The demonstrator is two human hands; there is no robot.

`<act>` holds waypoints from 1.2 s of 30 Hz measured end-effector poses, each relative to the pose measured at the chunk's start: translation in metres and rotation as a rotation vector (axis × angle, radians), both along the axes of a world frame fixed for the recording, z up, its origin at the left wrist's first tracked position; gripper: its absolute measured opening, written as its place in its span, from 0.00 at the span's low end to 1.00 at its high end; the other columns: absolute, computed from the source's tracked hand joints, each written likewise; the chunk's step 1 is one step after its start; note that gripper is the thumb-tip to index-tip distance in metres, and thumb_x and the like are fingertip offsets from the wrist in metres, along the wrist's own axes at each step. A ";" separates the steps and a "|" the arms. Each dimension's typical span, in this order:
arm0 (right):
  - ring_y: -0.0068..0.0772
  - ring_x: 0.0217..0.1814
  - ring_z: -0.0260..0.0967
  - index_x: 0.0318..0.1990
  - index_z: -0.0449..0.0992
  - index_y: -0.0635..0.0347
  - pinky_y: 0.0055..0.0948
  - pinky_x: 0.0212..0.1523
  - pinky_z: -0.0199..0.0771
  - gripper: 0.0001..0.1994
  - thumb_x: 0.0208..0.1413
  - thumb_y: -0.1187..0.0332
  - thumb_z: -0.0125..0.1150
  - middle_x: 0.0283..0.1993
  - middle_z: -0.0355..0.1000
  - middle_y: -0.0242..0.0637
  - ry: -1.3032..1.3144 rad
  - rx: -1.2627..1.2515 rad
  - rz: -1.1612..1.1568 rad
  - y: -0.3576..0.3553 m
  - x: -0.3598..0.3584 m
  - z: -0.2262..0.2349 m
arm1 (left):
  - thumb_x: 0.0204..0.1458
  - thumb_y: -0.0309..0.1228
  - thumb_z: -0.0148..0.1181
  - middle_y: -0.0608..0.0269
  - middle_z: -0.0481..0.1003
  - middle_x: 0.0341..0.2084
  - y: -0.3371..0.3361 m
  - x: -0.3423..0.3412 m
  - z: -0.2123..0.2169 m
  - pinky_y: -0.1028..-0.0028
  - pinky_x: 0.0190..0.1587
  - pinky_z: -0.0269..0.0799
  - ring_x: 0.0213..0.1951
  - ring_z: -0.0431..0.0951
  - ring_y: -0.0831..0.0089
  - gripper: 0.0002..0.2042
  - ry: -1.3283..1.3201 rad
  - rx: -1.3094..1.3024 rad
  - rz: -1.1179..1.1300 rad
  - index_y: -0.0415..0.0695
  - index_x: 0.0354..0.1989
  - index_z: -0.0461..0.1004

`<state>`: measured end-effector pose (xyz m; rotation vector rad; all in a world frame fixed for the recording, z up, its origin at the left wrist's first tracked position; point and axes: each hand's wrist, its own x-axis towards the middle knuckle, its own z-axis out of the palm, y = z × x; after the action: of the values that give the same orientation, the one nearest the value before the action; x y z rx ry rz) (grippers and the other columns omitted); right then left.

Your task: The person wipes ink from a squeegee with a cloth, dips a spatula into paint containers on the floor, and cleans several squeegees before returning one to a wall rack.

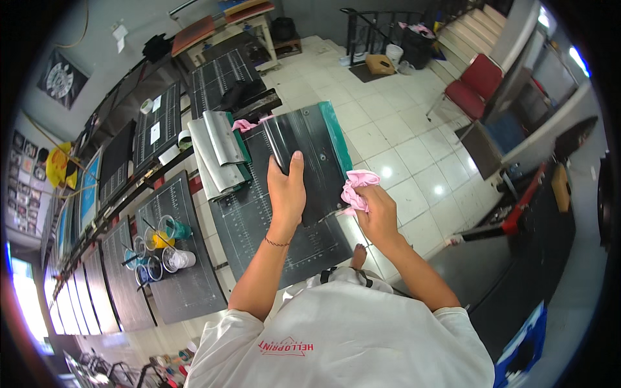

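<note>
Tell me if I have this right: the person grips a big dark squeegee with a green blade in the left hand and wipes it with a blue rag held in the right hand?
Not quite: the rag is pink, not blue, as the head view shows. The rest holds: the left hand grips the dark squeegee with its green blade, and the right hand presses the rag to it.

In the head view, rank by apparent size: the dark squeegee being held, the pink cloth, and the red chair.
1. Dark squeegee, held by the left hand.
2. Red chair, though it sits farther off, so its rank is unsure.
3. Pink cloth, bunched in the right hand.
</note>
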<state>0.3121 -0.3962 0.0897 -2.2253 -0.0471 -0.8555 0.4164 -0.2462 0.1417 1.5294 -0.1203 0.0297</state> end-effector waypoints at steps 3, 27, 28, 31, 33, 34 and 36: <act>0.54 0.37 0.70 0.38 0.74 0.64 0.40 0.38 0.70 0.11 0.43 0.77 0.58 0.33 0.71 0.48 -0.003 -0.069 0.063 -0.042 0.036 0.021 | 0.58 0.34 0.53 0.61 0.73 0.33 -0.027 -0.004 -0.007 0.74 0.41 0.67 0.35 0.69 0.77 0.14 0.020 -0.025 0.023 0.34 0.43 0.68; 0.57 0.38 0.69 0.40 0.73 0.63 0.44 0.38 0.68 0.11 0.47 0.74 0.58 0.35 0.72 0.51 -0.034 -0.020 0.415 0.019 0.164 0.054 | 0.58 0.34 0.54 0.55 0.74 0.35 0.030 -0.021 -0.016 0.71 0.43 0.68 0.38 0.72 0.72 0.15 0.035 -0.055 0.355 0.34 0.45 0.67; 0.57 0.37 0.69 0.39 0.73 0.63 0.44 0.38 0.68 0.11 0.47 0.74 0.58 0.35 0.72 0.51 -0.007 -0.035 0.446 0.028 0.151 0.043 | 0.58 0.33 0.54 0.56 0.74 0.35 0.043 -0.016 -0.015 0.71 0.43 0.68 0.38 0.72 0.73 0.15 -0.010 -0.043 0.404 0.33 0.45 0.67; 0.56 0.37 0.69 0.38 0.74 0.63 0.43 0.38 0.69 0.09 0.47 0.74 0.59 0.34 0.72 0.49 0.173 -0.026 0.533 0.045 0.102 0.005 | 0.58 0.33 0.53 0.56 0.73 0.37 0.089 -0.005 -0.024 0.71 0.44 0.67 0.39 0.71 0.73 0.14 -0.081 -0.103 0.546 0.33 0.46 0.67; 0.45 0.36 0.74 0.41 0.75 0.64 0.35 0.37 0.71 0.11 0.48 0.78 0.58 0.34 0.74 0.46 0.317 -0.059 0.627 0.047 0.076 -0.006 | 0.60 0.35 0.51 0.56 0.72 0.41 0.112 -0.009 -0.010 0.72 0.45 0.67 0.40 0.72 0.72 0.16 -0.096 -0.058 0.590 0.34 0.48 0.66; 0.41 0.35 0.73 0.43 0.74 0.64 0.34 0.37 0.71 0.13 0.48 0.76 0.59 0.34 0.74 0.44 0.367 0.060 0.655 0.045 0.075 -0.013 | 0.60 0.37 0.50 0.57 0.72 0.41 0.118 -0.008 0.002 0.73 0.45 0.68 0.41 0.72 0.73 0.17 -0.036 -0.203 0.569 0.34 0.49 0.65; 0.34 0.33 0.73 0.47 0.73 0.63 0.32 0.35 0.70 0.16 0.50 0.73 0.59 0.32 0.74 0.39 0.469 0.310 0.717 0.040 0.073 -0.028 | 0.61 0.39 0.48 0.57 0.71 0.42 0.134 -0.008 0.009 0.73 0.44 0.69 0.41 0.72 0.73 0.19 0.009 -0.354 0.537 0.34 0.51 0.64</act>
<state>0.3849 -0.3560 0.0619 -1.8519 -0.4279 0.0518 0.4084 -0.1123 0.1503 1.1699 0.2925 0.4482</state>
